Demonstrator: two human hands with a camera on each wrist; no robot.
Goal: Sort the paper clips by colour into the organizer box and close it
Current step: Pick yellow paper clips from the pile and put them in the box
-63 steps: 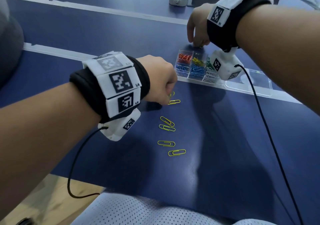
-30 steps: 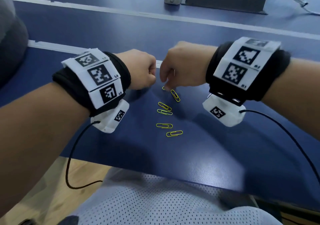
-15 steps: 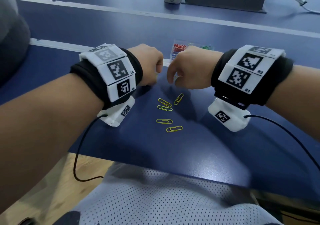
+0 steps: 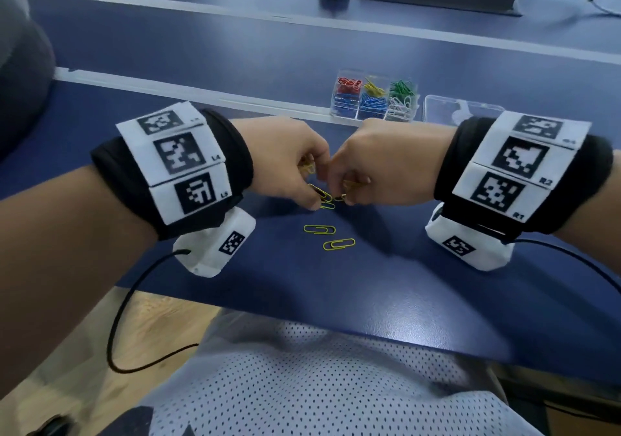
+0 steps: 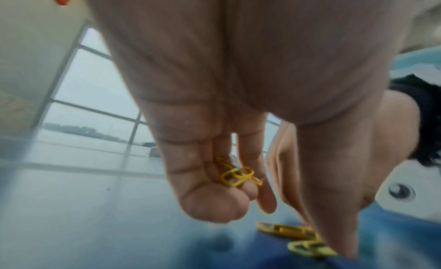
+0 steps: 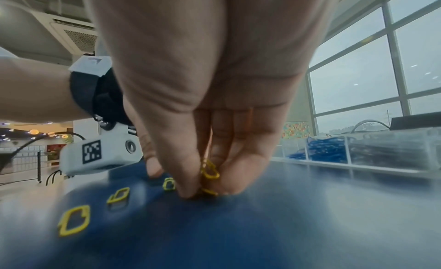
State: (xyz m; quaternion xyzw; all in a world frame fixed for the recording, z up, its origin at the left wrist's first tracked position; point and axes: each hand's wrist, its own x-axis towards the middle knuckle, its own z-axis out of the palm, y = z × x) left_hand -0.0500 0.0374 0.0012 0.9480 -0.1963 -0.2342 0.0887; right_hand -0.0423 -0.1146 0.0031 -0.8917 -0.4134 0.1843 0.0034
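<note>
Since half a second ago, we have dropped both hands onto the loose yellow clips on the counter (image 4: pixel 437 301). Our left hand (image 4: pixel 285 160) keeps clips (image 5: pixel 237 175) curled in its grip; our right hand (image 4: pixel 376 163) pinches a clip (image 6: pixel 210 172) narrowly at the surface. Beyond our knuckles sits the open box (image 4: pixel 374 101). Two clips (image 4: pixel 331 237) lie just nearer us.

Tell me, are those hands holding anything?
Yes. The left hand cups yellow paper clips in its curled fingers; the right hand pinches yellow clips at its fingertips.
</note>
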